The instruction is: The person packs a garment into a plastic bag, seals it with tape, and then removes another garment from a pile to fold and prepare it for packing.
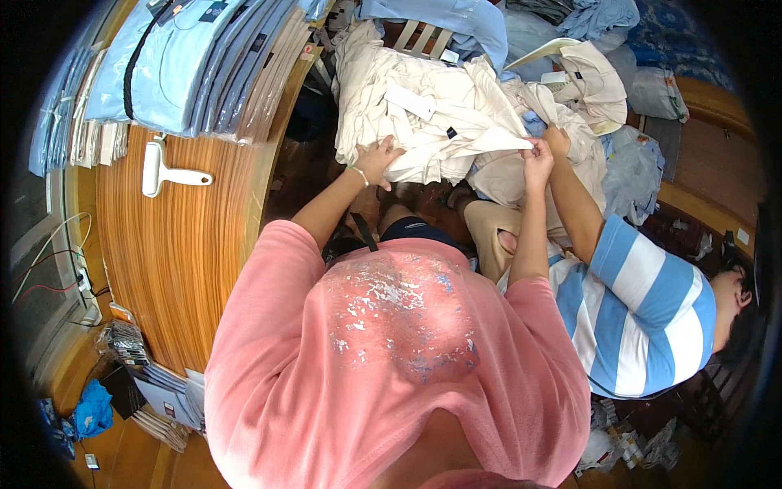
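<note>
A cream garment [468, 94], probably a shirt, lies spread in front of me over other cream cloth. A white paper tag [410, 101] rests on top of it, and a small dark label [452, 132] shows near its lower part. Fingers spread, my left hand [377, 162] presses on the garment's near left edge. My right hand [537, 163] pinches a pointed corner of it at the right and draws the cloth out. A co-worker's hand [557, 141] is right beside my right hand, over more crumpled cream cloth; whether it grips anything is hard to see.
A wooden table [204, 269] at left bears stacked blue folded shirts [175, 73] in clear bags and a white lint roller [167, 173]. The co-worker in a striped shirt [643, 310] sits close at right. Plastic-wrapped clothes [631, 171] lie beyond.
</note>
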A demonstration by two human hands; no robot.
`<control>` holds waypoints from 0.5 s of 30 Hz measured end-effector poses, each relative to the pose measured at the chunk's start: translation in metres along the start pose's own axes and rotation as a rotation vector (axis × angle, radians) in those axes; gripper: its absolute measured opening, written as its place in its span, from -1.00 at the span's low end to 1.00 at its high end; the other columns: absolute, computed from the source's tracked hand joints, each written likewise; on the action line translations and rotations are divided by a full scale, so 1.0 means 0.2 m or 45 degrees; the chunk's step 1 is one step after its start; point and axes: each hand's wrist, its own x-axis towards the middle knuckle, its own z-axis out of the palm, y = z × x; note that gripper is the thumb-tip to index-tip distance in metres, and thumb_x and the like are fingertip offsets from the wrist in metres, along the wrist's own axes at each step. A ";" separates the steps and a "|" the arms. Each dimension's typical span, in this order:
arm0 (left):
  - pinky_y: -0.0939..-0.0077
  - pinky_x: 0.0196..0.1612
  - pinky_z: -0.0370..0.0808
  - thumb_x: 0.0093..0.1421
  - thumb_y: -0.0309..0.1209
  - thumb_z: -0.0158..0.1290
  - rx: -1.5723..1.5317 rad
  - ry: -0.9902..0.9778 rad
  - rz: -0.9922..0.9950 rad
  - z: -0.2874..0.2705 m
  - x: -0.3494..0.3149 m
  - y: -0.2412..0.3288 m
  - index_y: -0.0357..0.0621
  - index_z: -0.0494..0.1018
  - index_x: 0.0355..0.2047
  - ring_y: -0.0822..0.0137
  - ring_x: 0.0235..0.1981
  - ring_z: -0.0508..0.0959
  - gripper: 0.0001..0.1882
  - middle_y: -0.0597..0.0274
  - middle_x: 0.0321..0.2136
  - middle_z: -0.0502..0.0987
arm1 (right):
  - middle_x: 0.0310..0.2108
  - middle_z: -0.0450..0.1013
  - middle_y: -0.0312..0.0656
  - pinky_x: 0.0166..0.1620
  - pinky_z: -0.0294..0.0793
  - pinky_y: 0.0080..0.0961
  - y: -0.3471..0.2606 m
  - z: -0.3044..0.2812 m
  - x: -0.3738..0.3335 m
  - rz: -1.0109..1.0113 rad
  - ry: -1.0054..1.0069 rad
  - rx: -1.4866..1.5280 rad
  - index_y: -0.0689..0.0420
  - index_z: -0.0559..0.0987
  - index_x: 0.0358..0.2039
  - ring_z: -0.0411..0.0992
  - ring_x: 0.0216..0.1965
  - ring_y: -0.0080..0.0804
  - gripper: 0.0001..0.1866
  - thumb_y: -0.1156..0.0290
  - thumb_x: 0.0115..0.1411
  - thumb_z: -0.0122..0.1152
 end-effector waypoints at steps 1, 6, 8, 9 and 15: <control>-0.33 0.08 0.11 -0.39 -0.22 0.39 0.126 0.110 -0.032 0.04 -0.02 0.03 0.15 0.27 0.04 0.09 0.15 0.21 -0.12 0.02 0.14 0.16 | -0.38 0.41 -0.27 -0.40 0.41 -0.68 0.00 -0.01 0.00 0.024 -0.008 0.092 0.27 0.54 -0.40 0.40 -0.46 -0.61 -0.85 0.72 -0.02 0.10; -0.08 0.09 0.23 0.14 -0.46 -0.06 -0.242 0.302 -0.189 0.08 -0.04 -0.04 -0.14 0.44 -0.15 0.20 0.10 0.32 -0.74 0.20 0.00 0.39 | -0.29 0.38 -0.21 -0.31 0.42 -0.62 -0.15 -0.15 0.04 -0.204 0.049 -0.083 0.24 0.55 -0.28 0.40 -0.35 -0.52 -0.75 0.73 0.00 0.06; 0.30 -0.06 0.40 0.15 -0.52 -0.11 -0.650 0.737 0.046 -0.07 -0.06 -0.10 -0.26 0.42 -0.15 0.09 -0.14 0.49 -0.74 0.01 -0.19 0.50 | -0.32 0.41 -0.12 -0.21 0.40 -0.49 -0.29 -0.22 0.04 -0.214 0.165 -0.260 0.20 0.57 -0.26 0.40 -0.28 -0.33 -0.71 0.70 -0.03 0.08; 0.37 -0.11 0.43 0.16 -0.54 -0.13 -0.791 0.933 0.094 -0.22 -0.09 -0.07 -0.29 0.43 -0.15 0.05 -0.22 0.53 -0.74 -0.06 -0.25 0.52 | -0.33 0.41 -0.10 -0.21 0.40 -0.46 -0.29 -0.25 0.05 -0.259 0.208 -0.341 0.19 0.58 -0.27 0.40 -0.28 -0.29 -0.71 0.69 -0.04 0.08; 0.29 -0.23 0.43 0.17 -0.31 -0.09 -0.526 1.222 0.036 -1.34 0.00 -0.03 -0.34 0.47 -0.32 0.05 -0.32 0.54 -0.70 -0.14 -0.37 0.53 | -0.47 0.49 -0.01 -0.22 0.41 -0.31 -0.60 -0.44 0.55 -0.503 0.558 -0.673 0.11 0.63 -0.43 0.45 -0.39 -0.10 -0.78 0.53 -0.15 0.12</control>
